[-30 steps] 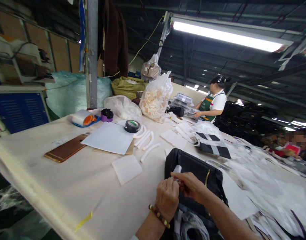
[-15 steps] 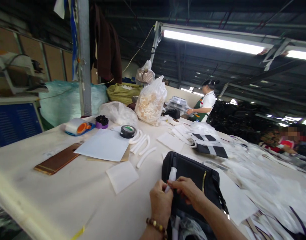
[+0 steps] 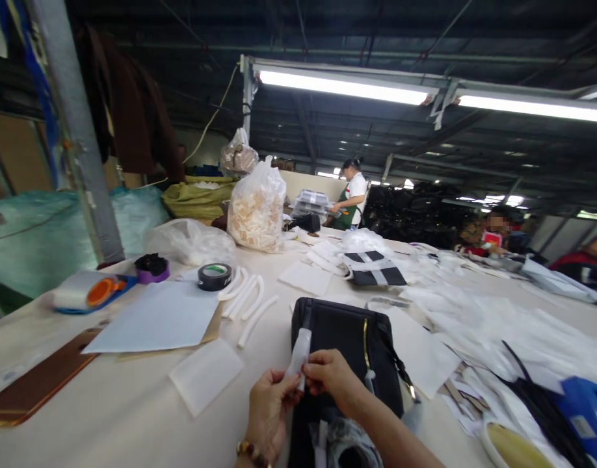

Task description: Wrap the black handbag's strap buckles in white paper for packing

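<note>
Lower centre of frame: left hand (image 3: 269,408) and right hand (image 3: 333,378) meet over the near end of a black bag (image 3: 344,331). Both hands are closed in a narrow pinch on the lower end of a white strip (image 3: 300,348). The left hand's fingertips touch it from the left and the right hand's thumb and forefinger touch it from the right. The strip stands nearly upright, tilted slightly right, with its upper part lying against the bag's top face. I cannot tell whether the strip is attached to the bag. The left wrist carries a beaded bracelet (image 3: 252,452).

The bag lies flat on the pale surface (image 3: 132,416), centre to lower centre, with a gold zip line running along its right half.

Left of the bag:
- small white sheet (image 3: 205,376), just beside the left hand
- large white sheet (image 3: 155,318), resting on a tan board
- brown slab (image 3: 32,389), at the lower left edge
- curved white foam tubes (image 3: 244,299), with a black tape roll (image 3: 214,276) touching their far end
- tape dispenser (image 3: 86,292) with an orange core, at mid left

Behind these, upper centre, is a clear plastic sack (image 3: 257,208) filled with tan pieces. A folded black-and-white item (image 3: 374,270) lies beyond the bag. White sheets are scattered across the right side. A co-worker (image 3: 352,195) stands at the far end of the surface, well apart from the hands.
</note>
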### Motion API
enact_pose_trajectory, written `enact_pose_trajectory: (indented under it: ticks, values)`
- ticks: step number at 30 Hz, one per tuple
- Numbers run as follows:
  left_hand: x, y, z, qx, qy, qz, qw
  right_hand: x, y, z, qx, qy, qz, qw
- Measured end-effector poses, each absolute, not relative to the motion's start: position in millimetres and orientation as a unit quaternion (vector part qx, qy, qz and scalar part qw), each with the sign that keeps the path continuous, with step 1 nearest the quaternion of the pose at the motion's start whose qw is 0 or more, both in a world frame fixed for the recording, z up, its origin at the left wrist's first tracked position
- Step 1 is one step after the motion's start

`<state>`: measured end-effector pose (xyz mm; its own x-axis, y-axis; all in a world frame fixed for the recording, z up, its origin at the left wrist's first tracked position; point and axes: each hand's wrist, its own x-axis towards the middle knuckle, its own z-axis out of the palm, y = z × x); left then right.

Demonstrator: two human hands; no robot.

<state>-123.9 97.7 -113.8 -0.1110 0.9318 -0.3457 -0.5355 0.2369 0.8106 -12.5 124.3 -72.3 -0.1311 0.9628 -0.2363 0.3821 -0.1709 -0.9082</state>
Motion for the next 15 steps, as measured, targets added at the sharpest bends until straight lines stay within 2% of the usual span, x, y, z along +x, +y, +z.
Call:
enact_pose_trajectory:
  ticks: [4,7,9,15]
  values:
    - [-127,94,-114,0.244,0.494,0.556,0.622,34,119,-55,-0.656,-0.586,0.307,0.364]
    - [-132,87,-121,0.333,0.576,0.52,0.535,86,116,-50,-0.726,-0.533,0.182,0.395]
    - [-138,81,-128,0.382,0.635,0.493,0.455,116,116,-54,-0.755,-0.506,0.168,0.382]
    - [-179,74,-138,0.469,0.749,0.415,0.218,162,129,-90,-0.769,-0.509,0.255,0.29]
